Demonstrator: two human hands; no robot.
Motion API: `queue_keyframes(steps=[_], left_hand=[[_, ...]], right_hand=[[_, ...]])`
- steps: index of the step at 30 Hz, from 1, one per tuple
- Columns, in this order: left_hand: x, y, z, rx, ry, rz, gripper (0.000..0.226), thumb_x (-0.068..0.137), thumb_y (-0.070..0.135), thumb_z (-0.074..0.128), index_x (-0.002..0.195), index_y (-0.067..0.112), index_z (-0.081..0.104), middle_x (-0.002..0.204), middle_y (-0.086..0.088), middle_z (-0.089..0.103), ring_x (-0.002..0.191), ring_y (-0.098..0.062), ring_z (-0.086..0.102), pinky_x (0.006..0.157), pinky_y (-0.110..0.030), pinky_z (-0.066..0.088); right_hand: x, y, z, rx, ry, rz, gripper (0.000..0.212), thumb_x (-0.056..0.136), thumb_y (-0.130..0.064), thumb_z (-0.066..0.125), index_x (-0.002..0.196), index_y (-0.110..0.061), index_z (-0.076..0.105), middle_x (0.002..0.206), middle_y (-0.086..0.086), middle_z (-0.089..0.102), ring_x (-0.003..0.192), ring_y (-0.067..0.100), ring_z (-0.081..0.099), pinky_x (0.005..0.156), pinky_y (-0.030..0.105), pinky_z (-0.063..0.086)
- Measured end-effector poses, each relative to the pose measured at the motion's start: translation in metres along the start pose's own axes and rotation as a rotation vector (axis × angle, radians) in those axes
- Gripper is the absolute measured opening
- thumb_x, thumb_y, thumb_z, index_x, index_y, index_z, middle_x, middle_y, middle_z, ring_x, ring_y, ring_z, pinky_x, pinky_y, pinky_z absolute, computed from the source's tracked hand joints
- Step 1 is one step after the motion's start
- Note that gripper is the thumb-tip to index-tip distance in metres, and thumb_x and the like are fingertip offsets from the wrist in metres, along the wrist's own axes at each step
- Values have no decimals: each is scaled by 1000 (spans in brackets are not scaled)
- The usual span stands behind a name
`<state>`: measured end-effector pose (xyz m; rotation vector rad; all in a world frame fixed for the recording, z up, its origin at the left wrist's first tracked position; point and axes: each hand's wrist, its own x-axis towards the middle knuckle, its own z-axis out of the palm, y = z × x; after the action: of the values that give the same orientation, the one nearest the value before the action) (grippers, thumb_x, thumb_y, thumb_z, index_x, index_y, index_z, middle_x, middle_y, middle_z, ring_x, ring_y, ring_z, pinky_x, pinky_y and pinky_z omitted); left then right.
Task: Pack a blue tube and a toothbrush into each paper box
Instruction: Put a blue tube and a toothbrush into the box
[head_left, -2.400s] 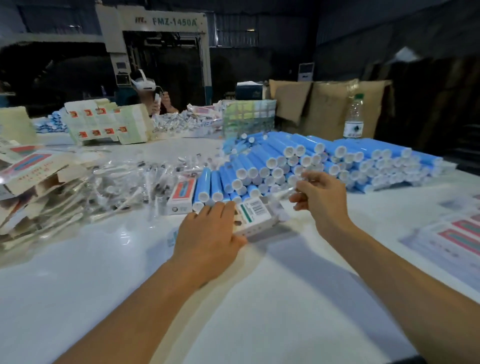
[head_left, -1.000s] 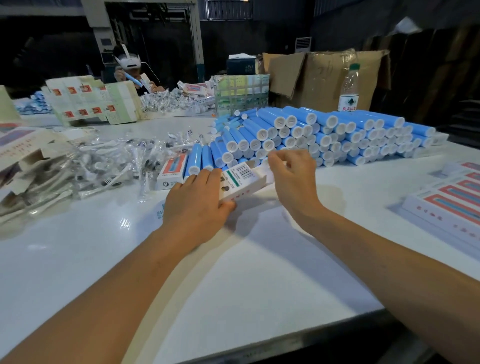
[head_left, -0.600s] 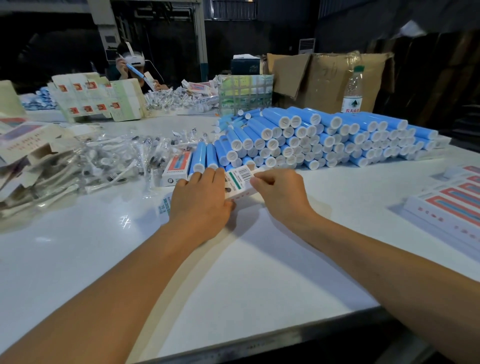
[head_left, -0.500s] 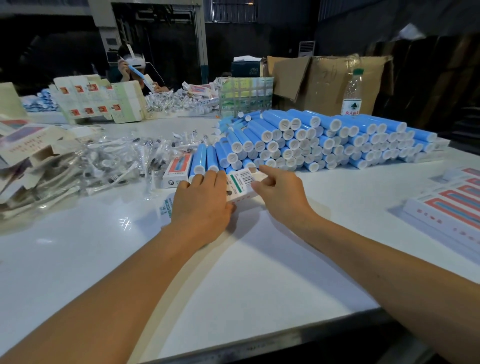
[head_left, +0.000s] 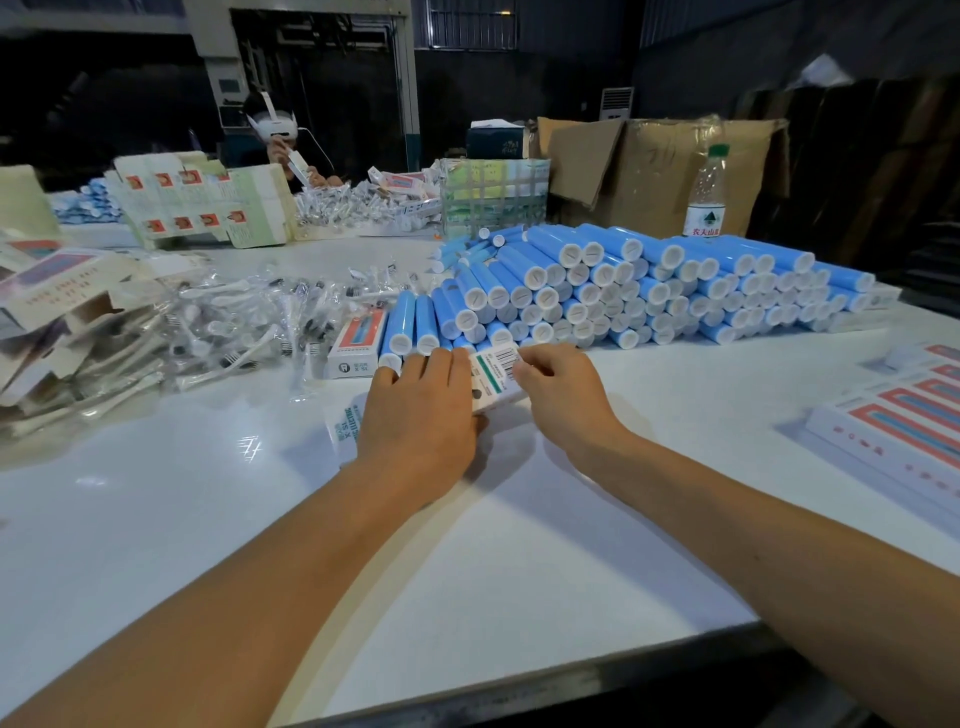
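Observation:
A white paper box (head_left: 494, 375) with a barcode label lies on the white table (head_left: 519, 545), in front of the pile of blue tubes (head_left: 649, 291). My left hand (head_left: 421, 410) covers its left part, fingers on top and thumb at its near side. My right hand (head_left: 563, 395) pinches the box's right end with curled fingers, just beside the barcode. What is inside the box is hidden. Toothbrushes in clear wrappers (head_left: 234, 332) lie in a heap to the left. Two loose blue tubes (head_left: 410, 327) lie just beyond my left fingers.
A second box with a red front (head_left: 358, 340) lies beside the loose tubes. Flat unfolded boxes (head_left: 62, 306) pile up at the far left, packed boxes (head_left: 904, 421) at the right. A water bottle (head_left: 706, 192) and cardboard carton (head_left: 639, 166) stand behind the tubes. Another person (head_left: 280, 135) works across the table.
My right hand came from the tube pile down to the box's right end. The box went from tilted up to lying low on the table under my left hand.

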<state>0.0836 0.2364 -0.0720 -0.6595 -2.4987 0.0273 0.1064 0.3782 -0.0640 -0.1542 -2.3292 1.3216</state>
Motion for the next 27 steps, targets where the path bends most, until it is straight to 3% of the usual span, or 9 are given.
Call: queue_keyframes(steps=[4, 6, 9, 12, 15, 17, 21, 24, 27], left_hand=[[1, 1, -1, -21, 7, -20, 64, 94, 49, 39, 144, 14, 20, 140, -2, 38, 122, -22, 39, 95, -37, 32], [2, -1, -2, -38, 25, -43, 63, 94, 48, 40, 143, 14, 21, 137, -2, 40, 121, -22, 41, 94, -36, 33], [3, -2, -4, -94, 53, -79, 62, 92, 49, 42, 142, 15, 24, 133, -3, 43, 119, -23, 43, 91, -36, 34], [2, 1, -2, -106, 49, -42, 63, 93, 49, 42, 143, 15, 23, 135, -2, 41, 121, -23, 41, 93, -37, 33], [2, 2, 0, -98, 29, -6, 65, 94, 48, 42, 144, 14, 20, 139, -2, 38, 122, -22, 39, 96, -37, 32], [2, 4, 0, -103, 31, -3, 65, 94, 48, 41, 144, 13, 19, 139, -3, 37, 122, -22, 39, 96, -35, 33], [-1, 11, 0, -81, 61, 15, 62, 94, 45, 41, 143, 11, 22, 133, -3, 41, 118, -22, 42, 91, -33, 33], [-2, 12, -1, -75, 56, 15, 62, 95, 43, 41, 144, 10, 21, 135, -4, 40, 119, -23, 42, 92, -33, 33], [-3, 10, 0, -64, 59, 21, 62, 94, 44, 42, 143, 11, 22, 133, -3, 41, 118, -22, 42, 91, -33, 33]], right_hand=[[1, -1, -4, -76, 11, -79, 41, 95, -16, 49, 55, -25, 52, 80, 7, 64, 68, 19, 51, 54, 16, 33], [4, -1, -8, -124, 96, -88, 13, 90, -27, 59, 94, -21, 70, 107, 7, 61, 99, 26, 52, 76, 25, 39], [8, -1, -10, 294, 99, 226, 78, 78, -30, 76, 143, -24, 32, 135, 5, 43, 121, 21, 46, 101, 38, 41], [7, -2, -10, 921, -146, 527, 36, 84, -10, 68, 115, -3, 51, 88, 14, 72, 79, 25, 70, 78, 38, 58], [7, -3, -10, 1048, -144, 543, 11, 87, 3, 57, 98, 7, 57, 77, 18, 72, 69, 27, 72, 58, 33, 58], [7, -2, -6, 859, -68, 396, 7, 88, 3, 55, 95, 2, 57, 82, 18, 71, 77, 30, 71, 62, 37, 59], [-7, -4, 2, -76, 22, -61, 23, 95, -12, 39, 73, -20, 43, 73, 6, 58, 63, 21, 53, 51, 33, 41], [-11, -3, 4, -154, 30, -146, 28, 98, -18, 37, 71, -26, 32, 66, -1, 48, 54, 11, 40, 49, 26, 28], [-13, -5, 2, -32, -13, -100, 25, 98, -27, 40, 77, -15, 44, 68, 2, 52, 58, 12, 44, 52, 28, 36]])
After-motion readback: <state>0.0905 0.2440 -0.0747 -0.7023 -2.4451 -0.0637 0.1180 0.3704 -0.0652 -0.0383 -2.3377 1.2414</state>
